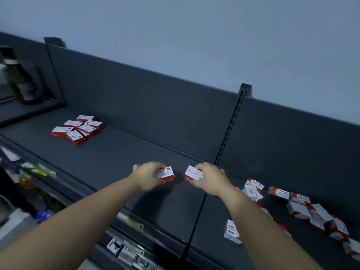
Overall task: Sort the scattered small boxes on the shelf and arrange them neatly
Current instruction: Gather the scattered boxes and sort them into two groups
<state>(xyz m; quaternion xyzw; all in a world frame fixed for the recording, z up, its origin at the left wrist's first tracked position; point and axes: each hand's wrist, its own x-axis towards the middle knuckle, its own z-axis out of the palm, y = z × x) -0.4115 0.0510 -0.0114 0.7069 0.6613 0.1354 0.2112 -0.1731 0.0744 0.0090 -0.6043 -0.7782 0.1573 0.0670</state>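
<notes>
On the dark grey shelf (120, 152) my left hand (148, 177) grips a small red-and-white box (167, 174) just above the shelf surface. Close to its right, my right hand (211, 178) grips a second red-and-white box (192, 174). The two boxes are a small gap apart. A loose group of several flat red-and-white boxes (78, 128) lies at the far left of the shelf. To the right, several more boxes (303, 209) lie scattered at odd angles, and a white paper clips box (231, 231) stands near the front edge, partly behind my right forearm.
An upright slotted post (228, 129) divides the back panel, and a seam (196, 217) splits the shelf boards. A dark bottle (21, 82) stands on the neighbouring shelf at far left. Price labels (132, 223) line the front edge, with lower shelves of goods (37, 172) beneath.
</notes>
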